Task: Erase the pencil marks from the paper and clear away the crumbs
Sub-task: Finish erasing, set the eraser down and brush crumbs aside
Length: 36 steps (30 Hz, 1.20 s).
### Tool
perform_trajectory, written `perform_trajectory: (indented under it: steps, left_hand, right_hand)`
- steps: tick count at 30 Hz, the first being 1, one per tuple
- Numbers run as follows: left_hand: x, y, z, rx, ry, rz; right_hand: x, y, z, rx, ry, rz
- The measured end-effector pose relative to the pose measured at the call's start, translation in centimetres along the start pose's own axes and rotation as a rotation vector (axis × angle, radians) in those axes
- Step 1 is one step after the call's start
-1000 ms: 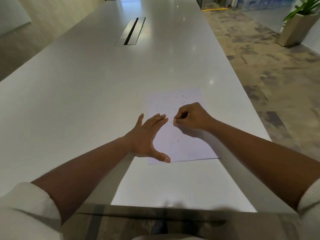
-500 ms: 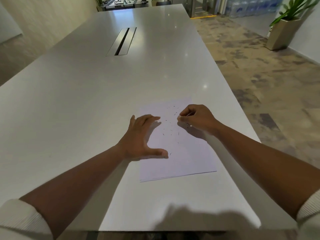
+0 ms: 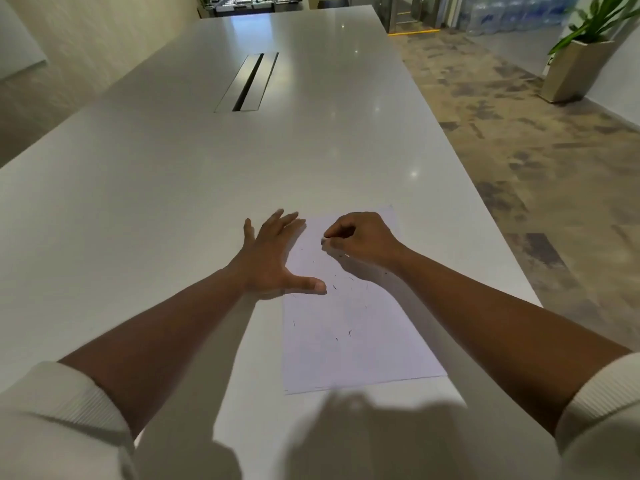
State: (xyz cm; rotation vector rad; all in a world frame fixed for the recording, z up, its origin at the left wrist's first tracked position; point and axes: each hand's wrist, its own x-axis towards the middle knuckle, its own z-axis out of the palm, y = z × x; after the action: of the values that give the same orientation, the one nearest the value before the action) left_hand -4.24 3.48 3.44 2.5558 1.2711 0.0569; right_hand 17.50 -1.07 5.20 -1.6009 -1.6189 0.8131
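Observation:
A white sheet of paper [image 3: 349, 341] lies on the long white table [image 3: 173, 202] near its right edge. Thin dark eraser crumbs [image 3: 349, 332] are scattered over the sheet's middle. My left hand [image 3: 273, 258] presses flat on the paper's upper left edge, fingers straight and thumb spread onto the sheet. My right hand [image 3: 363, 239] hovers over the paper's top part with fingers curled, pinching a small pale eraser [image 3: 323, 241] whose tip touches the sheet. Most of the eraser is hidden in the fingers.
A metal cable slot [image 3: 247, 83] is set into the table's middle, far ahead. The table's right edge runs close beside the paper, with patterned carpet beyond. A potted plant [image 3: 575, 53] stands at the far right by the wall.
My head has tilted up, so the paper sits lower in view. My left hand slid toward the sheet's top left corner. My right hand moved up the sheet, leaving crumbs below.

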Motion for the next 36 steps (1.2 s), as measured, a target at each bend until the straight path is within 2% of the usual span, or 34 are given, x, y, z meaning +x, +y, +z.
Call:
perform_trajectory:
  steps: [4, 11, 17, 23, 27, 29, 34, 36]
  left_hand:
    - [0.7, -0.3, 0.4, 0.099, -0.087, 0.056]
    - [1.2, -1.0, 1.0, 0.098, -0.144, 0.069]
    - [1.4, -1.1, 1.2, 0.087, -0.141, 0.071]
    - [1.6, -1.2, 1.4, 0.074, -0.137, 0.051]
    - [1.6, -1.0, 1.4, 0.088, -0.141, 0.051]
    - [1.6, -1.0, 1.4, 0.088, -0.142, 0.053]
    - [1.6, -1.0, 1.3, 0.076, -0.152, 0.048]
    - [1.6, -1.0, 1.3, 0.076, -0.149, 0.046]
  right_hand:
    - [1.3, 0.2, 0.7, -0.062, -0.033, -0.044]
    - [2.3, 0.3, 0.6, -0.233, -0.157, -0.207]
    - [0.5, -0.7, 0.3, -0.333, -0.467, -0.305]
    - [1.0, 0.0, -0.3, -0.255, -0.311, -0.247]
    - [-0.8, -0.7, -0.4, -0.28, -0.505, -0.286]
    - [-0.8, -0.8, -0.6, -0.299, -0.547, -0.29]
    - [2.2, 0.3, -1.2, -0.262, -0.279, -0.209]
    - [2.2, 0.2, -1.3, -0.263, -0.326, -0.221]
